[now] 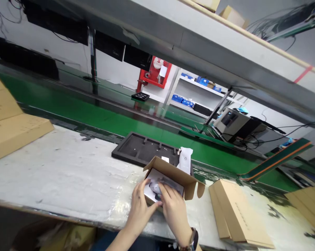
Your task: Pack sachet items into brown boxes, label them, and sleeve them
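Observation:
An open brown cardboard box (pixel 191 183) sits in front of me, its lid flap folded back. Inside it are a white surface (pixel 149 192) and a greyish item in a clear plastic bag (pixel 154 186), its kind partly hidden by fingers. My left hand (pixel 140 205) is curved round the box's left end, with the thumb along the near edge. My right hand (pixel 174 207), with a dark watch at the wrist, reaches into the box, its fingers closed together on the bagged item. Behind the box lie a black foam tray (pixel 135 148) and a white packet (pixel 185 159).
Closed cardboard boxes stand at the right (pixel 241 212) and a larger carton (pixel 18 132) at the left of the white worktop (pixel 76 174). A green conveyor belt (pixel 105 120) runs behind. A shelf (pixel 199 45) hangs overhead, and a slanted green-orange strip (pixel 277 158) rises at right.

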{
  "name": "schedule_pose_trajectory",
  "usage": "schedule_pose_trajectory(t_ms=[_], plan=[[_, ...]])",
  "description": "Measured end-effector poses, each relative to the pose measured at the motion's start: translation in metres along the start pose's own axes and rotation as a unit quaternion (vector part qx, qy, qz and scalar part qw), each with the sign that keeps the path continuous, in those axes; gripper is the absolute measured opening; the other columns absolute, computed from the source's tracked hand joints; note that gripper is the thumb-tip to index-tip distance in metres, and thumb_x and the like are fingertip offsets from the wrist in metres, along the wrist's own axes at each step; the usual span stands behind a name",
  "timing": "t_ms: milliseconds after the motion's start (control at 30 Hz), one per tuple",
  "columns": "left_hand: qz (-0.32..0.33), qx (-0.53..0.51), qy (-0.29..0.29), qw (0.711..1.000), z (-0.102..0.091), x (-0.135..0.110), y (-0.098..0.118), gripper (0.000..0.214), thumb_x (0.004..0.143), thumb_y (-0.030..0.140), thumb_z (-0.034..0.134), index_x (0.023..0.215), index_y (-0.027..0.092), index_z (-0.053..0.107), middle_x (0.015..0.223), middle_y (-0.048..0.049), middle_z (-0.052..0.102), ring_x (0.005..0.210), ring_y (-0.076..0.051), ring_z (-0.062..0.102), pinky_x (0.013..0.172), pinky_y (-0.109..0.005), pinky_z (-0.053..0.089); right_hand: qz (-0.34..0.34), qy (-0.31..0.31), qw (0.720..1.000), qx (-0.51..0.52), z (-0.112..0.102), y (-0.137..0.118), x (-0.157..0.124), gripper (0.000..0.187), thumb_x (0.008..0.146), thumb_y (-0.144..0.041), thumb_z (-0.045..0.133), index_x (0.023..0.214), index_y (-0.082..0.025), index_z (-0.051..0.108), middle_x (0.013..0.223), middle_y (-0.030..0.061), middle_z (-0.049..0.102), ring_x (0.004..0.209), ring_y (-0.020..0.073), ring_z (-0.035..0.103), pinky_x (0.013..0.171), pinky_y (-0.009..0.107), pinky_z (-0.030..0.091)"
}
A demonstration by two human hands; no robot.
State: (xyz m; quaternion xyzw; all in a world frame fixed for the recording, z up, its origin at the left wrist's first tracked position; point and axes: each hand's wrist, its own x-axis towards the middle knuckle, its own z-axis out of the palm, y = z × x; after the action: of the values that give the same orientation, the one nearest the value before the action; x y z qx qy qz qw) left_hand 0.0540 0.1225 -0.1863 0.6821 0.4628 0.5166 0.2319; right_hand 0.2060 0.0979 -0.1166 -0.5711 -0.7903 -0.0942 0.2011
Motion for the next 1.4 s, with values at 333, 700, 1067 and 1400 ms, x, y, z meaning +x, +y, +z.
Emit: schedule_pose_trajectory(t_ms=[333,700,1067,1400], plan=[[0.051,0.050,-0.015,0.997,0.003,0.003,-0.010,0.075,0.088,0.040,0.073,0.147,0.023,0.030,0.143,-0.0179,0.049,0.136,-0.036,0.044,0.111,-0.059,0.040,0.120,-0.140,0.963,0.196,-0.002,0.045,0.033,0.018,0.101,-0.030,0.051,0.109,-0.024,0.066,0.102,0.0011,0.076,0.091,0.0198,0.074,0.077,0.027,0.056],[0.060,0.039,0.001,0.997,0.002,0.006,-0.006,0.055,0.088,0.041,0.072,0.128,0.020,0.041,0.140,-0.0186,0.050,0.132,-0.034,0.046,0.107,-0.056,0.043,0.143,-0.057,0.987,0.051,0.005,0.015,0.033,0.027,0.100,-0.020,0.046,0.102,-0.023,0.073,0.100,0.0099,0.071,0.090,0.0265,0.068,0.075,0.034,0.051],[0.059,0.028,-0.004,0.998,0.001,0.008,-0.004,0.056,0.088,0.040,0.073,0.130,0.022,0.040,0.142,-0.0171,0.049,0.135,-0.033,0.046,0.110,-0.056,0.040,0.174,-0.051,0.979,0.095,0.009,0.039,0.044,0.017,0.095,-0.031,0.063,0.089,-0.032,0.079,0.087,-0.0023,0.076,0.073,0.0184,0.071,0.059,0.026,0.046],[0.004,-0.028,0.106,0.994,-0.032,0.057,-0.011,0.081,0.079,0.047,0.078,0.143,0.022,0.036,0.133,-0.0156,0.047,0.124,-0.033,0.050,0.107,-0.056,0.042,0.060,0.239,0.966,0.082,-0.037,0.013,-0.018,0.039,0.097,-0.018,0.058,0.135,-0.025,0.057,0.106,0.0078,0.071,0.087,0.0201,0.067,0.075,0.032,0.054]])
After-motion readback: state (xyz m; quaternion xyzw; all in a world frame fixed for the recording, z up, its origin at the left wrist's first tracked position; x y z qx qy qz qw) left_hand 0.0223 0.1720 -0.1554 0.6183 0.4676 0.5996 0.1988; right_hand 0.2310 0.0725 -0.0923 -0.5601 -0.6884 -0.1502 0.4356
